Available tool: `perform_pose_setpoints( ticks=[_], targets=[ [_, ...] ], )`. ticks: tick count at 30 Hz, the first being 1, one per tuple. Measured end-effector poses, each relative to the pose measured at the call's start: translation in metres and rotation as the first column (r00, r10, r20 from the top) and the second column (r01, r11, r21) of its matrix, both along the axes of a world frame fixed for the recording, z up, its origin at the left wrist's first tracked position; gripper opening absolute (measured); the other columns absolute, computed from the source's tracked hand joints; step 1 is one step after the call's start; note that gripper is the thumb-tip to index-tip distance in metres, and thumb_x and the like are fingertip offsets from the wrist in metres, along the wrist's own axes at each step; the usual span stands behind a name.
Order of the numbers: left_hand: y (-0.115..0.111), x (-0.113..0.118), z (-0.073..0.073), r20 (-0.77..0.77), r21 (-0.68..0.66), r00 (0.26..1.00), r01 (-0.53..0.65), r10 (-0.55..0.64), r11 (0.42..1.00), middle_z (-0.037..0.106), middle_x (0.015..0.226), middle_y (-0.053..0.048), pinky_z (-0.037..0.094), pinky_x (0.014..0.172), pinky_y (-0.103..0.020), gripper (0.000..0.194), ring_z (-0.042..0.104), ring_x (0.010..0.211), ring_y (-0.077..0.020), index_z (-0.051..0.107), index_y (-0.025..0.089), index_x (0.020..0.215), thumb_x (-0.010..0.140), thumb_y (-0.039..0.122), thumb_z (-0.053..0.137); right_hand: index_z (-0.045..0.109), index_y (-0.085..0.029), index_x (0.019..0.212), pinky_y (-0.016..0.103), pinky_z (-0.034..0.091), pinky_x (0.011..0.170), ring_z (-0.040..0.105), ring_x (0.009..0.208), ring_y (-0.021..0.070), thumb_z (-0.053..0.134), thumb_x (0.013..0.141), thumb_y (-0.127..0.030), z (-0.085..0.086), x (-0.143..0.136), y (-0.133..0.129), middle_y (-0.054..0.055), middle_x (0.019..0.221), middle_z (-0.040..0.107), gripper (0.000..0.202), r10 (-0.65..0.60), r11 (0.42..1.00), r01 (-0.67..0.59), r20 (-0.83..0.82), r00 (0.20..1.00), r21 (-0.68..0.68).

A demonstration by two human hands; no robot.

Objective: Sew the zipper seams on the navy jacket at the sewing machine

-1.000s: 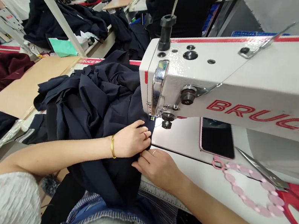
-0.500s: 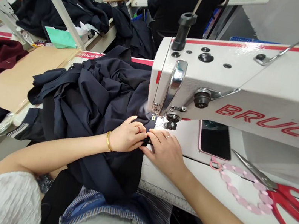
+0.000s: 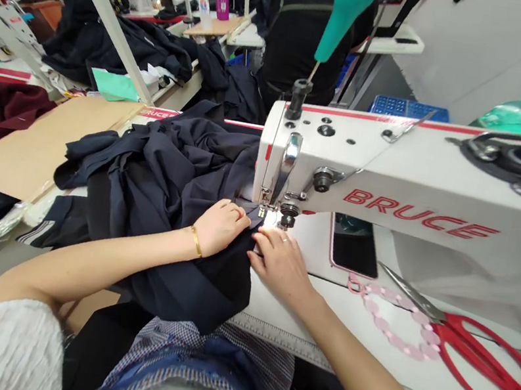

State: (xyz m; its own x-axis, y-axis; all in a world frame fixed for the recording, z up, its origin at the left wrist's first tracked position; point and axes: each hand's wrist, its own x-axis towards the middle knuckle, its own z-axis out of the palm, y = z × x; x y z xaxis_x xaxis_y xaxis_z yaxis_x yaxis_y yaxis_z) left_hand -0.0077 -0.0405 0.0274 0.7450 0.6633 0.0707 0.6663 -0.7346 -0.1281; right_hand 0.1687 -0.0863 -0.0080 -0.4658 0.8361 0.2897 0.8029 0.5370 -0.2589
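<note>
A bunched dark navy garment [image 3: 170,166] lies across the bed of a white sewing machine [image 3: 423,176], its edge running under the needle area. My left hand [image 3: 219,228], with a gold bangle at the wrist, is closed on the cloth just left of the presser foot [image 3: 261,212]. Directly in front of the foot, my right hand [image 3: 282,262] holds the garment's right edge, thumb below and fingers above. Its fingertips partly hide what they grip. Light shines on the bed beside the needle.
On the right lie a phone [image 3: 356,244], a pink bead chain [image 3: 400,328] and red-handled scissors [image 3: 487,359]. A ruler strip [image 3: 277,334] follows the front edge. Brown cardboard [image 3: 46,132] is at left. A seated person [image 3: 314,24] works behind the machine.
My hands have moved apart a little: the left slid slightly left, while the right stays at the cloth edge. The camera view has tilted up, showing more of the machine's top.
</note>
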Motion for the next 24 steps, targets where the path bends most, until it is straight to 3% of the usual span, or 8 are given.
perform_pose_setpoints(
  ticks=[3,7,10,13,15,18,21,24],
  targets=[
    [-0.009,-0.017,0.018,-0.076,0.023,0.980,-0.185,0.186,0.983,0.055,0.098,-0.011,0.042,0.079,-0.034,0.029,0.051,0.093,-0.0224,0.050,0.013,0.103,0.075,0.006,0.044,0.059,-0.018,0.093,0.034,0.034,0.086,0.046,0.094,0.0201,0.047,0.077,-0.015,0.012,-0.001,-0.020,0.007,0.099,0.056,0.021,0.249,0.967,-0.249,-0.009,0.968,-0.048],
    [0.002,-0.048,0.040,-0.187,-0.050,0.900,-0.409,0.394,0.911,0.054,0.098,-0.012,0.045,0.072,-0.031,0.026,0.055,0.086,-0.0229,0.053,0.011,0.095,0.069,0.008,0.049,0.060,-0.018,0.071,0.032,0.037,0.080,0.051,0.077,0.0170,0.049,0.070,-0.018,0.029,-0.016,-0.050,0.003,0.073,0.058,0.011,0.524,0.838,-0.510,0.029,0.851,-0.193],
    [0.007,-0.049,0.064,-0.180,-0.074,0.907,-0.397,0.380,0.915,0.056,0.088,-0.007,0.044,0.070,-0.028,0.015,0.056,0.081,-0.0204,0.054,0.015,0.083,0.069,0.012,0.048,0.061,-0.016,0.080,0.030,0.041,0.064,0.056,0.067,0.0182,0.052,0.071,-0.030,0.036,-0.043,-0.059,0.005,0.070,0.061,0.018,0.576,0.780,-0.528,0.054,0.816,-0.336],
    [-0.013,-0.024,0.082,-0.073,-0.123,0.943,-0.332,0.325,0.935,0.058,0.080,-0.003,0.042,0.068,-0.027,0.018,0.057,0.076,-0.0187,0.053,0.018,0.085,0.070,0.012,0.044,0.058,-0.014,0.098,0.030,0.041,0.057,0.060,0.065,0.0220,0.050,0.077,-0.035,0.039,-0.074,-0.055,0.009,0.076,0.065,0.031,0.477,0.810,-0.410,0.066,0.876,-0.419],
    [-0.034,-0.007,0.077,-0.061,-0.322,0.955,-0.294,0.291,0.900,0.059,0.076,0.000,0.041,0.064,-0.025,0.022,0.056,0.072,-0.0169,0.053,0.020,0.085,0.068,0.010,0.043,0.059,-0.013,0.095,0.029,0.042,0.059,0.061,0.070,0.0220,0.040,0.086,-0.033,0.042,-0.087,-0.055,0.011,0.079,0.065,0.029,0.421,0.827,-0.356,0.059,0.905,-0.435],
    [-0.057,-0.007,0.048,-0.153,-0.561,0.946,-0.322,0.287,0.763,0.058,0.071,0.001,0.040,0.058,-0.023,0.022,0.055,0.067,-0.0159,0.053,0.021,0.078,0.061,0.007,0.047,0.061,-0.014,0.083,0.029,0.044,0.068,0.061,0.075,0.0184,0.032,0.091,-0.039,0.038,-0.083,-0.075,0.008,0.081,0.065,0.039,0.469,0.800,-0.445,-0.043,0.882,-0.402],
    [-0.053,-0.035,0.019,-0.166,-0.529,0.913,-0.402,0.373,0.748,0.055,0.075,-0.003,0.041,0.062,-0.025,0.020,0.054,0.074,-0.0187,0.051,0.017,0.071,0.058,0.003,0.046,0.060,-0.016,0.088,0.032,0.035,0.091,0.058,0.088,0.0159,0.038,0.089,-0.038,0.009,-0.063,-0.117,0.005,0.091,0.064,0.031,0.493,0.807,-0.548,-0.259,0.830,-0.221],
    [-0.038,-0.059,0.010,-0.095,-0.520,0.907,-0.396,0.410,0.757,0.054,0.079,-0.003,0.042,0.067,-0.024,0.016,0.053,0.077,-0.0172,0.049,0.017,0.071,0.062,0.005,0.045,0.056,-0.017,0.101,0.033,0.025,0.100,0.053,0.100,0.0133,0.037,0.091,-0.031,-0.031,-0.049,-0.150,0.003,0.101,0.063,0.025,0.419,0.894,-0.447,-0.361,0.833,0.006]
  ],
)
